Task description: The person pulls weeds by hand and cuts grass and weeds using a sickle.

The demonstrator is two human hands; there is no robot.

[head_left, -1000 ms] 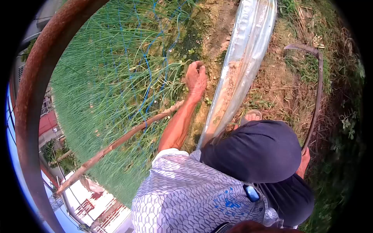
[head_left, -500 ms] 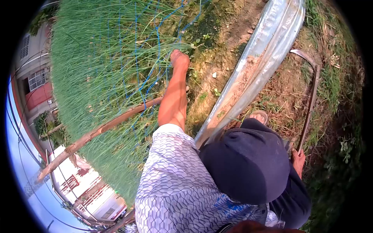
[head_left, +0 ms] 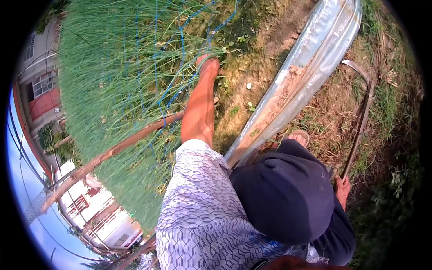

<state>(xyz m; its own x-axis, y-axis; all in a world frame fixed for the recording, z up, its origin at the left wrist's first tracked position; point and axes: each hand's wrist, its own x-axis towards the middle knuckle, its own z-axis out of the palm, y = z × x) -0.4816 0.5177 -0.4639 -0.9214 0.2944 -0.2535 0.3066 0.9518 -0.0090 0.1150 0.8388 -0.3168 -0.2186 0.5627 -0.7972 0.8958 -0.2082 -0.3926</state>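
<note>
Clear plastic sheet (head_left: 315, 54) runs as a long folded strip over the soil (head_left: 265, 40), brown dirt along its middle. Using it as reference.

Right hand (head_left: 342, 190): right of the sheet's near end, fingers wrapped round the bottom of the sickle (head_left: 362, 119) handle. Sickle sits right of the sheet: handle runs from that hand away from the body, blade at the far end, well apart from the hand, curving back toward the sheet with its tip near the sheet's right edge. Can't tell if the handle touches the ground.

Left hand (head_left: 208, 66): left of the sheet, well apart from it across bare soil, at the edge of the green plants (head_left: 103, 90). Back of hand toward camera, fingers mostly hidden in the leaves; can't tell if it's clenched on stems or loose. Leaves lie right around that hand, mostly on its side away from the sheet. Blue netting (head_left: 182, 42) hangs among them, also left of the sheet, strands just beside the hand.

Wooden pole (head_left: 119, 146): left of the sheet, slanting across the plants, upper end near the left forearm. Dark-trousered knee (head_left: 283, 193) covers the sheet's near end; sandalled foot (head_left: 298, 136) just right of the sheet.
</note>
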